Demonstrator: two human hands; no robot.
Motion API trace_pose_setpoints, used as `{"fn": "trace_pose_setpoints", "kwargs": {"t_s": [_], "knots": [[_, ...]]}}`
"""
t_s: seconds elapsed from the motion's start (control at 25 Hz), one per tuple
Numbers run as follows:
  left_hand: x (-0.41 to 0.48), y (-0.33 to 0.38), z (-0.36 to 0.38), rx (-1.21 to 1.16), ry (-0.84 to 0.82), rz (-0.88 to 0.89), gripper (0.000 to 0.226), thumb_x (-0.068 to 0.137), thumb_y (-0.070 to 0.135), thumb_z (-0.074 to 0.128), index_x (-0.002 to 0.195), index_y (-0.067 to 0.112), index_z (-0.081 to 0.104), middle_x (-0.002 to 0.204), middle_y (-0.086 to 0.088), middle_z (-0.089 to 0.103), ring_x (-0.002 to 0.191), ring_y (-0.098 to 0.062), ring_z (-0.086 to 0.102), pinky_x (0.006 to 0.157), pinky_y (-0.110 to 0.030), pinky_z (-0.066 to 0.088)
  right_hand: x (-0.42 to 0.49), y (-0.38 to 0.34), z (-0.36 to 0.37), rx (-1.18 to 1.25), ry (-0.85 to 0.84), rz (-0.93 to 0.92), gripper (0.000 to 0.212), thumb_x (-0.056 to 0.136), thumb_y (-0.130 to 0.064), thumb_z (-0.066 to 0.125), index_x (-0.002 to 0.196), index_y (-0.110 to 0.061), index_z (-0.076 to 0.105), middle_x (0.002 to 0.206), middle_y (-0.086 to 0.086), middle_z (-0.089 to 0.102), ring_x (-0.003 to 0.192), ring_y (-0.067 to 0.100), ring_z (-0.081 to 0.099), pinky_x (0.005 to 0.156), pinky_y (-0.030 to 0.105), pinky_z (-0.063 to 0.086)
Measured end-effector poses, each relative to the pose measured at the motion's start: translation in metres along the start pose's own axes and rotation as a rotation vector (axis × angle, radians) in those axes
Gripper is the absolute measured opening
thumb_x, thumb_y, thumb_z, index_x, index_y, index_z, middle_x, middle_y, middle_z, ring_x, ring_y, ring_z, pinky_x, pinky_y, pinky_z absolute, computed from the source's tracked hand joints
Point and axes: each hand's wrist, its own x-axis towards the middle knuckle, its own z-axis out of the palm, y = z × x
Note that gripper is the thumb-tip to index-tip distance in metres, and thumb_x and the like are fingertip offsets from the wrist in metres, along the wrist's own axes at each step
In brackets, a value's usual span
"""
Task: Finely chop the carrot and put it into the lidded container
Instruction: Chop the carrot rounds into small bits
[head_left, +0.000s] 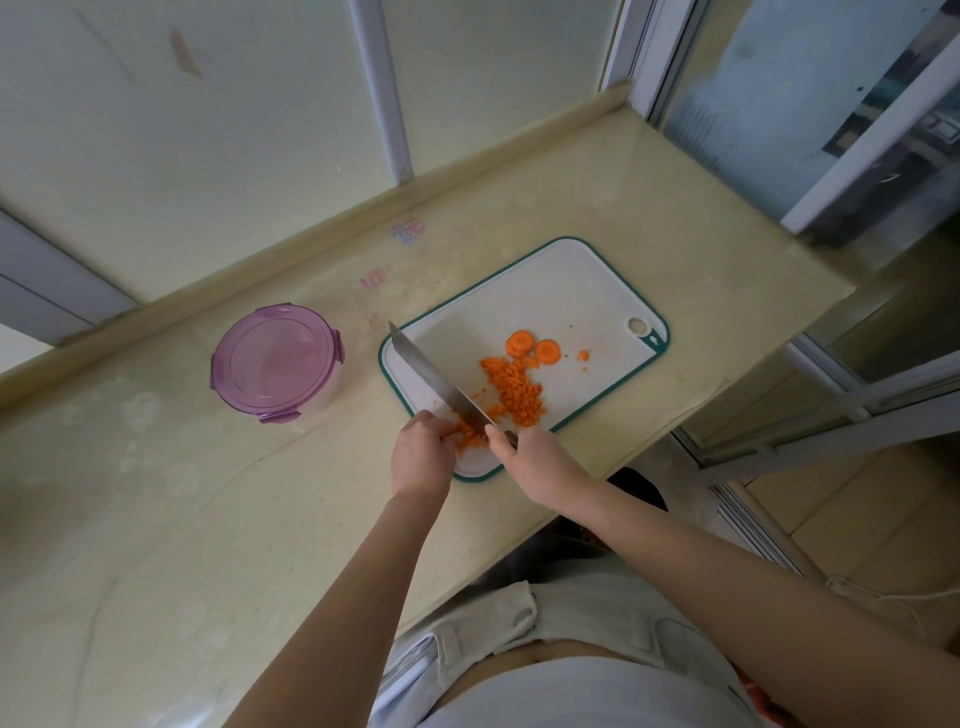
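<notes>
Orange carrot rounds (519, 343), two; one knife (441, 384)

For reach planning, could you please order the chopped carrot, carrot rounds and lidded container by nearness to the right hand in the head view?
From the right hand:
1. chopped carrot, just ahead on the board.
2. carrot rounds, beyond it.
3. lidded container, off the board, far left.
</notes>
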Motion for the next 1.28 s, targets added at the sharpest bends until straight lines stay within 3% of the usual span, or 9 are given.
{"fn": "trace_pose_setpoints", "kwargs": {"t_s": [0.56, 1.28], "knots": [[-0.004, -0.007, -0.002, -0.177, 0.021, 0.003, 0.018, 0.083, 0.011, 0.067, 0.100, 0.009, 0.072, 0.094, -0.006, 0.062, 0.083, -0.017, 0.056, 0.073, -0.018, 0.039, -0.012, -0.005, -0.012, 0.083, 0.052, 0.008, 0.057, 0.098, -0.048, 0.037, 0.054, -0.013, 0.028, 0.051, 0.001, 0.033, 0.048, 0.016, 0.035, 0.050, 0.029, 0.029], [-0.003, -0.006, 0.004, -0.088, 0.029, 0.009, 0.013, 0.085, 0.010, 0.063, 0.091, 0.008, 0.074, 0.088, -0.006, 0.062, 0.078, -0.019, 0.055, 0.069, -0.021, 0.040, -0.008, -0.002, -0.003, -0.004, -0.009, 0.063, 0.056, 0.099, -0.047, 0.034, 0.057, -0.010, 0.033, 0.055, 0.003, 0.038, 0.050, 0.016, 0.038, 0.049, 0.026, 0.030]]}}
